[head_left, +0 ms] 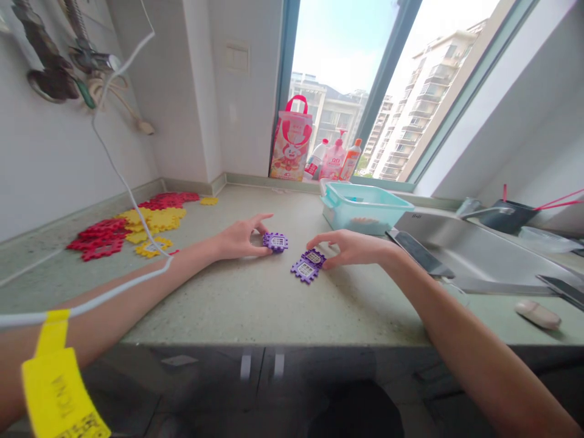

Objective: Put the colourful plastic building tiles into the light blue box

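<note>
My left hand [244, 239] has thumb and fingers closed about the edge of a small stack of purple toothed interlocking tiles [275, 242], each with a pale window-like grid in its middle. To the right, my right hand [349, 246] pinches another purple interlocking tile [314, 257] between thumb and fingers. Just in front of that tile, overlapping or touching it, lies one more purple tile [305, 270] on the counter. Whether these two are joined, I cannot tell.
Red tiles [103, 236] and yellow tiles [157, 218] lie in piles at the left on the counter [219, 310]. A turquoise basket [365, 210] stands behind my right hand, beside a steel sink [460, 255] and a phone [420, 252]. A white cable [121, 173] hangs across the left.
</note>
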`<state>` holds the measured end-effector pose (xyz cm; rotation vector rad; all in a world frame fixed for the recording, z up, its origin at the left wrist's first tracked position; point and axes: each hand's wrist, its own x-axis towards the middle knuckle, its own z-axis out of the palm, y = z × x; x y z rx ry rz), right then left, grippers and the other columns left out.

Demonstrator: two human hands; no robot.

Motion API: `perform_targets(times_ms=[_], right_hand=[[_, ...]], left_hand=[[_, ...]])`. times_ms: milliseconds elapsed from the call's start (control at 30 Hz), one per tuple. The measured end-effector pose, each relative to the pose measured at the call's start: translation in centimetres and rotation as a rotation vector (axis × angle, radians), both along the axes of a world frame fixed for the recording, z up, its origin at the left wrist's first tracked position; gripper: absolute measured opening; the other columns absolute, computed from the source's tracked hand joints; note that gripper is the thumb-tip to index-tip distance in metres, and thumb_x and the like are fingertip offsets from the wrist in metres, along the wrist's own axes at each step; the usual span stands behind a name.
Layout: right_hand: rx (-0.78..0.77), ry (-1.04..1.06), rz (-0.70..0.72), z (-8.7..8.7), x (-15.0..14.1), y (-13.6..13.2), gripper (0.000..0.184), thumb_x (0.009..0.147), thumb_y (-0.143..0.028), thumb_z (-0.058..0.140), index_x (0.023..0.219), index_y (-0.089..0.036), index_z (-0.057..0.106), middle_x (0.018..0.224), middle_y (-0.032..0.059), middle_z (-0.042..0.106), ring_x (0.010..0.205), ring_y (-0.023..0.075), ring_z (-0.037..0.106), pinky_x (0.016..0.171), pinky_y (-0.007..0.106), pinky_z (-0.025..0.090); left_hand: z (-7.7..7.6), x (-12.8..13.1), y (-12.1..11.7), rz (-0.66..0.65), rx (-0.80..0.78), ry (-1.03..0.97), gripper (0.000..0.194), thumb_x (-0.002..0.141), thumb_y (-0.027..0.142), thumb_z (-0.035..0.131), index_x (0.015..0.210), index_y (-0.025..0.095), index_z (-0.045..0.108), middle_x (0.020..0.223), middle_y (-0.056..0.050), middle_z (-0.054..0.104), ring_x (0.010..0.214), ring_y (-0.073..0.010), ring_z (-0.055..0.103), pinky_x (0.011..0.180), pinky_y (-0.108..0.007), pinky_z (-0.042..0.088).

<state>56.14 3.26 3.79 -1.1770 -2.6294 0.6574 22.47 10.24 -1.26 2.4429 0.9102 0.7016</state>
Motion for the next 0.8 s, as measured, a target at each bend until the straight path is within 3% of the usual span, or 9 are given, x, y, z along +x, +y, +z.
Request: perform_targets(times_ms=[200, 400, 467, 567, 700, 800], right_hand=[[0.000, 0.082, -0.030, -0.5, -0.4, 0.4, 0.050, 0.083, -0.037, 0.081, 0.130, -0.023, 0.072, 0.122, 0.0065, 0.075, 0.110, 0.0255, 0.069, 0.102, 0.040, 0.053], [-0.173, 0.378, 0.028, 0.2, -1.1, 0.0, 0.047, 0.083, -0.044, 0.083, 0.123, -0.022, 0.073, 0.122, 0.0074, 0.074, 0.108, 0.0245, 0.070, 0.098, 0.041, 0.055], [-0.109, 0.533, -0.035, -0.2, -2.6, 0.0, 0.044, 0.084, -0.046, 0.082, 0.119, -0.021, 0.073, 0.118, 0.0075, 0.074, 0.102, 0.0229, 0.070, 0.093, 0.040, 0.057], [0.126, 0.621, -0.159, -1.4, -5.0, 0.2, 0.039, 0.086, -0.048, 0.080, 0.114, -0.023, 0.074, 0.116, 0.0063, 0.075, 0.099, 0.0219, 0.070, 0.094, 0.041, 0.056], [0.352, 0.542, -0.227, -2.6, -6.7, 0.5, 0.032, 0.089, -0.047, 0.077, 0.113, -0.025, 0.075, 0.112, 0.0060, 0.075, 0.097, 0.0220, 0.070, 0.090, 0.042, 0.057], [0.380, 0.394, -0.140, -2.9, -7.0, 0.5, 0.022, 0.094, -0.044, 0.073, 0.108, -0.026, 0.078, 0.112, 0.0069, 0.075, 0.102, 0.0234, 0.069, 0.091, 0.042, 0.056]], left_hand=[[0.1, 0.1, -0.1, 0.002, 0.000, 0.005, 0.098, 0.077, 0.051, 0.080, 0.159, 0.019, 0.037, 0.122, -0.009, 0.073, 0.112, -0.0249, 0.069, 0.105, -0.040, 0.051], [0.3, 0.3, -0.4, -0.001, 0.020, 0.011, 0.097, 0.077, 0.051, 0.080, 0.158, 0.019, 0.039, 0.120, -0.009, 0.074, 0.111, -0.0262, 0.070, 0.102, -0.039, 0.051], [0.3, 0.5, -0.5, -0.009, 0.030, 0.002, 0.096, 0.077, 0.049, 0.081, 0.158, 0.019, 0.040, 0.119, -0.009, 0.074, 0.111, -0.0263, 0.070, 0.103, -0.039, 0.050], [0.2, 0.7, -0.6, -0.027, 0.029, -0.017, 0.095, 0.077, 0.048, 0.081, 0.158, 0.019, 0.041, 0.120, -0.009, 0.074, 0.111, -0.0259, 0.070, 0.104, -0.038, 0.049], [-0.2, 0.8, -0.3, -0.027, 0.039, -0.015, 0.095, 0.076, 0.047, 0.081, 0.158, 0.019, 0.040, 0.119, -0.008, 0.073, 0.109, -0.0262, 0.069, 0.103, -0.039, 0.049], [-0.4, 0.8, -0.2, -0.035, 0.029, -0.031, 0.097, 0.075, 0.046, 0.082, 0.158, 0.019, 0.040, 0.120, -0.009, 0.073, 0.110, -0.0265, 0.069, 0.103, -0.039, 0.049]])
